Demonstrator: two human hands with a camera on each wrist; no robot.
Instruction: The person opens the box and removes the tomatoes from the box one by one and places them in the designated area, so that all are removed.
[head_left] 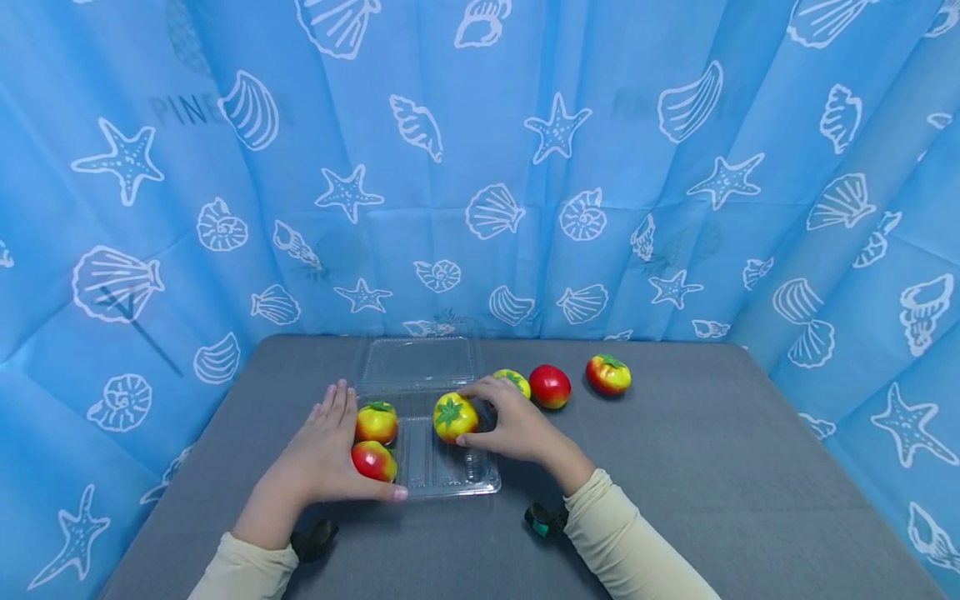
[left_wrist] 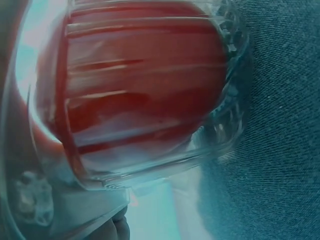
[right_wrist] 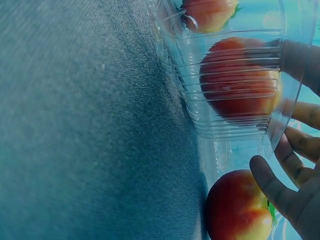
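Observation:
A clear plastic clamshell box point(head_left: 420, 490) lies with its lid point(head_left: 420, 363) folded back. My left hand point(head_left: 325, 458) spans its left end, fingers straight along the side and thumb stretched along the front edge. Beside that hand, a yellow-and-red tomato point(head_left: 377, 422) and a redder tomato point(head_left: 373, 461) sit in the left part. With thumb and fingers, my right hand point(head_left: 517, 421) pinches another yellow-and-red tomato point(head_left: 454, 418), green calyx up, over the right part. Through the ribbed wall this held tomato point(right_wrist: 240, 77) shows in the right wrist view.
Right of the box on the grey table point(head_left: 675, 483) are a partly hidden yellow tomato point(head_left: 514, 381), a red tomato point(head_left: 550, 387) and a red-and-yellow tomato point(head_left: 608, 375). A blue shell-print curtain point(head_left: 465, 167) hangs behind the table.

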